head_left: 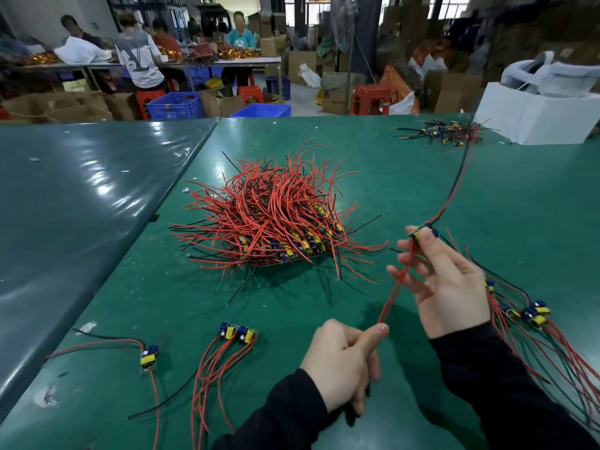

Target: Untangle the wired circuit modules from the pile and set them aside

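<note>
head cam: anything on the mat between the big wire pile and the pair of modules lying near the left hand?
Bare green mat, head view: only stray red and black wire ends from the pile reach toward the module pair. No modules between.

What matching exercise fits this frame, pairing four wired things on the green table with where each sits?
Things:
1. big tangled pile
2. single module
3. pair of modules
4. held module

Places:
A. at the fingertips of the right hand, its red wires running down to the left hand
B. middle of the green table
C. near the left edge, alone
D. side by side, left of the left hand

Pairs: 1-B, 2-C, 3-D, 4-A
</note>
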